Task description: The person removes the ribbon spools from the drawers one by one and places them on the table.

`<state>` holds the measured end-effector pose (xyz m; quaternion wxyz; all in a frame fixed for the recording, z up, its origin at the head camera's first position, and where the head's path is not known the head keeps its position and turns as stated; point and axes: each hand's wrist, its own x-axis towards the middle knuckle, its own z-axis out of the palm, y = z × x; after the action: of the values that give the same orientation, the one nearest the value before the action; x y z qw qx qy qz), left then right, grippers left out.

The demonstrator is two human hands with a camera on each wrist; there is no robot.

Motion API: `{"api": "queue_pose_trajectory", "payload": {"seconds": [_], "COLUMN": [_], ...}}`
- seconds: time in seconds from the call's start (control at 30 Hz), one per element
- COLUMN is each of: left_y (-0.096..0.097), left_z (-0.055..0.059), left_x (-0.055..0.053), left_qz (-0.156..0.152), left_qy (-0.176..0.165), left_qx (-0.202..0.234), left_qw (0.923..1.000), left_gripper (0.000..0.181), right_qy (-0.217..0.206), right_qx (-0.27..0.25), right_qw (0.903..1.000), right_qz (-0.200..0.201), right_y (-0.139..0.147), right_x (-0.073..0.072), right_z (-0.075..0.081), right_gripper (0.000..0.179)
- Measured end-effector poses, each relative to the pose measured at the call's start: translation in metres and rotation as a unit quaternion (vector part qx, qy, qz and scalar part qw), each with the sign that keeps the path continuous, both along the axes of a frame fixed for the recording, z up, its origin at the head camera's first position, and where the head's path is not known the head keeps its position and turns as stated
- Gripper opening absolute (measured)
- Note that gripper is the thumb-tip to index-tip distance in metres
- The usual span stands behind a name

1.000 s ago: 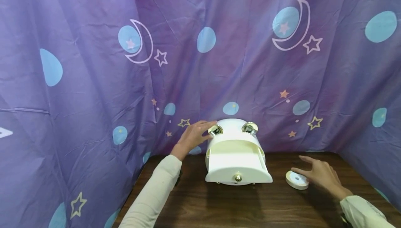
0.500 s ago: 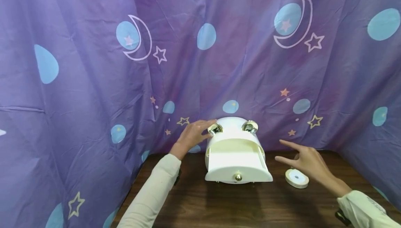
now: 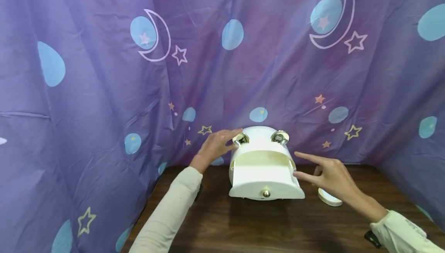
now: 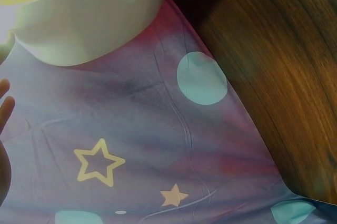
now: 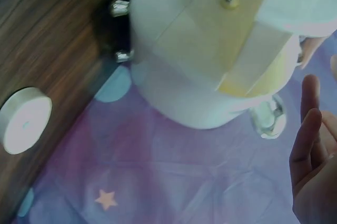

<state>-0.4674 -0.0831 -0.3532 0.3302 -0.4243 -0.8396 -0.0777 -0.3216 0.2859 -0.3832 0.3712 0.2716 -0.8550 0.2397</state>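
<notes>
A white rounded box [image 3: 259,135] with two gold-rimmed ring-like fittings [image 3: 280,137] stands on the table, its drawer [image 3: 243,189] pulled out toward me. A small gold knob [image 3: 266,193] sits on the drawer front. At the box's upper left, my left hand [image 3: 216,145] has its fingers and thumb extended around the left fitting. My right hand [image 3: 333,177] hovers at the right of the drawer, thumb and forefinger spread apart and nothing between them. In the right wrist view the box's side [image 5: 174,92] and the right hand's fingers [image 5: 310,124] show.
A flat round white spool [image 5: 26,121] lies on the dark wooden table [image 3: 222,226] to the right, partly covered by my right hand in the head view. Purple star-printed cloth [image 3: 194,71] hangs behind and at both sides.
My right hand has left the spool and moved leftward to the drawer's right side, fingers spreading. My left hand stays at the box. The head view has tilted slightly.
</notes>
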Motion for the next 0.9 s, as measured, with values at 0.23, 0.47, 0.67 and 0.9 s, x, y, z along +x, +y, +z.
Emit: {"api": "queue_pose_trajectory", "payload": {"seconds": [0.23,0.47,0.67,0.9], "left_y": [0.002,0.000,0.000,0.000], "left_z": [0.004,0.002,0.001,-0.002], "left_x": [-0.002,0.001,0.001,0.002], "left_qz": [-0.001,0.005,-0.002,-0.001], "left_qy": [0.007,0.000,0.001,0.013], "left_qx": [-0.006,-0.007,0.003,0.002], "left_qw": [1.0000,1.0000,1.0000,0.9999], "left_gripper": [0.069,0.069,0.068,0.068], "right_qy": [0.066,0.142,0.161,0.152], "right_qx": [-0.002,-0.015,-0.025,-0.007], "right_qw": [0.9949,0.9755,0.9591,0.9570], "right_qz": [0.076,0.168,0.231,0.247], "right_y": [-0.016,-0.039,-0.058,-0.069], "right_x": [0.007,0.009,0.011,0.009], "right_z": [0.005,-0.006,-0.015,-0.034], "right_gripper": [0.062,0.048,0.032,0.032]}}
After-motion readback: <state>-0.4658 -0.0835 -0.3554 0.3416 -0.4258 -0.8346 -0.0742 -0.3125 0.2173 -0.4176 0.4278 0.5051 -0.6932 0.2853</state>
